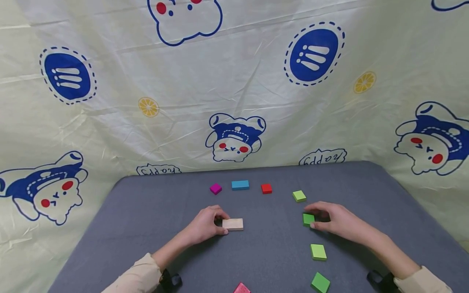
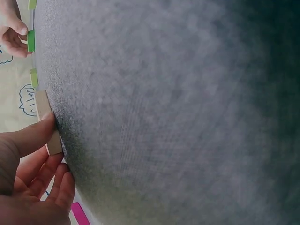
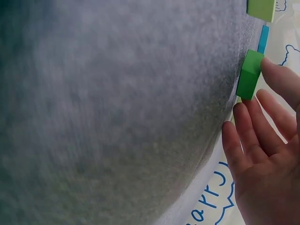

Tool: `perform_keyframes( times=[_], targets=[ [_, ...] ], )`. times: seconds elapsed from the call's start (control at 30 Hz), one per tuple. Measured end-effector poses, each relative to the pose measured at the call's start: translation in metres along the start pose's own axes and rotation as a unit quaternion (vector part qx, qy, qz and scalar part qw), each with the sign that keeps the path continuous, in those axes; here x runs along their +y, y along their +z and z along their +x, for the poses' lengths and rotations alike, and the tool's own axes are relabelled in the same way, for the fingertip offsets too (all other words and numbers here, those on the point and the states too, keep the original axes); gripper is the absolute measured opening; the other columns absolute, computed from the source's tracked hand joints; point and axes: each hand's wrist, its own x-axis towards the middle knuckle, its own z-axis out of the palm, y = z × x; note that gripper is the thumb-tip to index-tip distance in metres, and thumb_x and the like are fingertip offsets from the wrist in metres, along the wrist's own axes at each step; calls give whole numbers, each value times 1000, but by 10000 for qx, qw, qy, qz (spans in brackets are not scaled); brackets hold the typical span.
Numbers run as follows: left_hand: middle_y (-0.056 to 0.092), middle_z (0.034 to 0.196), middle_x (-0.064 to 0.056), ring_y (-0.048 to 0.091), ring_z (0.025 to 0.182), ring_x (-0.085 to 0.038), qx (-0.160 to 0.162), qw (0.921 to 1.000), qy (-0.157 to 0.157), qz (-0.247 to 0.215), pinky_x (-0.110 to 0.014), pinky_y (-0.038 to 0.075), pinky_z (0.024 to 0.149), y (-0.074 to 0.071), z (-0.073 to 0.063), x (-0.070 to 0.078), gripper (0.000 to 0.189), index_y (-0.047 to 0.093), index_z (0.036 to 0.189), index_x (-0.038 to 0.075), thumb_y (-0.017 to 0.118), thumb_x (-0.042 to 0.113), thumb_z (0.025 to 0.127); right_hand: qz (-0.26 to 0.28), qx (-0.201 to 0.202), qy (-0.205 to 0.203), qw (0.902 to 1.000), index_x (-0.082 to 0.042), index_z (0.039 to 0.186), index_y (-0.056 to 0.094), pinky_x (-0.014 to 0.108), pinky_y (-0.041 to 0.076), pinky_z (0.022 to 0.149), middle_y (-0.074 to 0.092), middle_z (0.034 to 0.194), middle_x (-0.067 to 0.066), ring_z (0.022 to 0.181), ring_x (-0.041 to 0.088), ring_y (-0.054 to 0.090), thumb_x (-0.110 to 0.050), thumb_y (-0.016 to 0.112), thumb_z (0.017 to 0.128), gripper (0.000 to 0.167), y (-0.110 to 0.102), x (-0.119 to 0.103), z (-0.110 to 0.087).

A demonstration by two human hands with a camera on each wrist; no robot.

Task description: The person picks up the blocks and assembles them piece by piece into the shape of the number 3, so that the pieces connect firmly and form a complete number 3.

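My left hand (image 1: pixel 207 224) pinches the left end of a pale wooden block (image 1: pixel 234 224), near the middle of the grey table. In the left wrist view the thumb lies across the wooden block (image 2: pixel 43 104), with the fingers on its other side. Farther right, my right hand (image 1: pixel 331 217) has thumb and fingers around a green block (image 1: pixel 308 220). The right wrist view has the thumb against one side of this green block (image 3: pixel 250 75) and the fingers about its far end, where some contact is hidden.
Along the back lie a magenta block (image 1: pixel 215 189), a blue block (image 1: pixel 240 185), a red block (image 1: pixel 266 188) and a yellow-green block (image 1: pixel 299 196). Nearer me are another yellow-green block (image 1: pixel 318 252), a second green block (image 1: pixel 320 282) and a pink block (image 1: pixel 242 288). A printed curtain (image 1: pixel 183 73) hangs behind.
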Motion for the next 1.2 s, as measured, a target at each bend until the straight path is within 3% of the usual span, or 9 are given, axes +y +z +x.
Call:
perform_keyframes(
  times=[0.43,0.77,1.2],
  targets=[
    [61,94,7,55,88,-14,-42,10000,36,-2,-33,45,81,-1,1,-2,25,74,101,11,84,11,78,-76,-291,245,9992,-17,117,68,35,50,79,64,110,-5,96,14,60,-33,79,83,39,-2,2,4],
    [61,94,7,54,88,-14,-103,9999,35,-23,-33,44,81,-2,1,-3,24,74,102,11,83,11,79,-77,-252,36,9996,-17,116,68,33,50,79,63,107,-8,93,12,60,-34,78,84,37,0,-5,8],
    [60,93,8,54,88,-14,-141,9999,18,-4,-34,44,81,-1,2,-4,24,74,102,12,83,12,79,34,-311,-221,9993,-21,116,67,37,49,83,63,110,-10,97,14,60,-31,78,85,35,9,-31,20]
  ],
)
